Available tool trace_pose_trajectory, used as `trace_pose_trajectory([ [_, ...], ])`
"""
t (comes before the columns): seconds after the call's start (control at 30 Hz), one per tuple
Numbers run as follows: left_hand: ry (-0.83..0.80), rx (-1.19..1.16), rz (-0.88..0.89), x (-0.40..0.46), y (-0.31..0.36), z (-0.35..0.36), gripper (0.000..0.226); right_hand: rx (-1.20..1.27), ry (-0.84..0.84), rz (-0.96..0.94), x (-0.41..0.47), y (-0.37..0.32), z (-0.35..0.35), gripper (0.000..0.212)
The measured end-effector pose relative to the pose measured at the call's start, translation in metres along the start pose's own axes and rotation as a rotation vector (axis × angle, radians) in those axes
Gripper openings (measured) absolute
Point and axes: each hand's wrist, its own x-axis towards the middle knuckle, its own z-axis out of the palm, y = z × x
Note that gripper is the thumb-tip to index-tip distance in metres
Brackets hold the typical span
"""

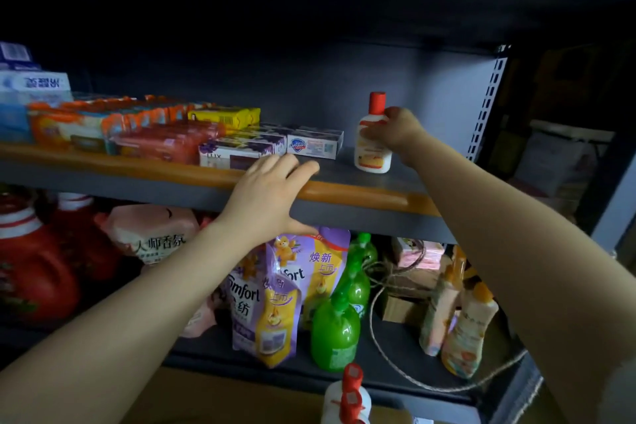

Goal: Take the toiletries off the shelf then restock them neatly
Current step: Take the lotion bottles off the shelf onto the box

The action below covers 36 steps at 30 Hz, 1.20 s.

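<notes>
A white bottle with a red cap [371,148] stands upright on the right part of the upper shelf [364,179]. My right hand [395,131] grips it at the shoulder from the right side. My left hand [272,194] rests on the shelf's orange front edge with its fingers laid flat, just in front of the soap boxes [272,144]. Packs of soap in orange, red and yellow wrappers [144,127] fill the left half of the same shelf. Several more white bottles with red caps [347,396] show at the bottom edge of the view.
On the lower shelf stand red detergent jugs [31,268], a pink refill pouch [155,234], purple Comfort pouches [272,296], green bottles [339,323], peach bottles [464,327] and a loose twine cord [385,348]. A perforated metal upright [485,103] bounds the shelf on the right.
</notes>
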Motion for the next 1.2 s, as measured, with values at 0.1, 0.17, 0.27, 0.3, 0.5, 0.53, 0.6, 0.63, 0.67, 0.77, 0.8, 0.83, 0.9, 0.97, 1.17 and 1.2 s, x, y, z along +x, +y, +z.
trace_pose_trajectory([
  [0.1, -0.041, -0.040, -0.023, 0.001, 0.001, -0.004, 0.089, -0.087, -0.049, -0.102, -0.015, -0.007, 0.002, 0.024],
  [0.17, -0.059, -0.058, -0.043, 0.001, 0.002, -0.007, 0.090, 0.032, -0.056, -0.196, -0.035, -0.013, -0.003, 0.015],
  [0.27, -0.117, -0.060, -0.041, 0.002, 0.004, -0.012, 0.096, 0.435, -0.105, -0.309, -0.077, -0.020, -0.020, 0.014],
  [0.3, -0.170, -0.046, -0.046, 0.002, 0.005, -0.015, 0.099, 0.547, -0.125, -0.342, -0.091, -0.020, -0.025, 0.015],
  [0.5, -0.044, -0.714, -0.265, 0.003, 0.032, -0.053, 0.083, 1.046, -0.393, -0.339, -0.149, 0.015, -0.025, 0.061],
  [0.53, 0.039, -0.822, -0.247, 0.001, 0.040, -0.060, 0.072, 1.076, -0.417, -0.333, -0.152, 0.021, -0.022, 0.066],
  [0.6, 0.093, -0.918, -0.207, -0.004, 0.056, -0.069, 0.053, 1.142, -0.448, -0.330, -0.158, 0.026, -0.017, 0.067],
  [0.63, 0.083, -0.920, -0.201, -0.007, 0.061, -0.070, 0.044, 1.163, -0.466, -0.327, -0.162, 0.027, -0.014, 0.066],
  [0.67, 0.067, -0.919, -0.206, -0.009, 0.065, -0.070, 0.038, 1.173, -0.484, -0.325, -0.165, 0.028, -0.012, 0.065],
  [0.77, 0.015, -0.951, -0.261, -0.015, 0.070, -0.057, 0.035, 1.181, -0.490, -0.281, -0.172, 0.029, -0.005, 0.065],
  [0.8, -0.022, -0.974, -0.288, -0.017, 0.070, -0.052, 0.032, 1.157, -0.474, -0.255, -0.173, 0.029, -0.004, 0.061],
  [0.83, -0.066, -1.015, -0.313, -0.019, 0.070, -0.049, 0.030, 1.101, -0.450, -0.232, -0.175, 0.029, -0.004, 0.055],
  [0.9, -0.151, -1.211, -0.383, -0.028, 0.072, -0.043, 0.031, 0.906, -0.374, -0.214, -0.178, 0.026, -0.007, 0.032],
  [0.97, -0.211, -1.535, -0.521, -0.038, 0.075, -0.039, 0.029, 0.786, -0.324, -0.187, -0.181, 0.022, -0.012, 0.024],
  [1.17, -0.363, -2.146, -0.864, -0.062, 0.084, -0.024, 0.046, 0.684, -0.329, -0.244, -0.191, 0.024, -0.012, 0.021],
  [1.2, -0.402, -2.182, -0.863, -0.064, 0.085, -0.022, 0.055, 0.660, -0.319, -0.239, -0.191, 0.026, -0.011, 0.019],
])
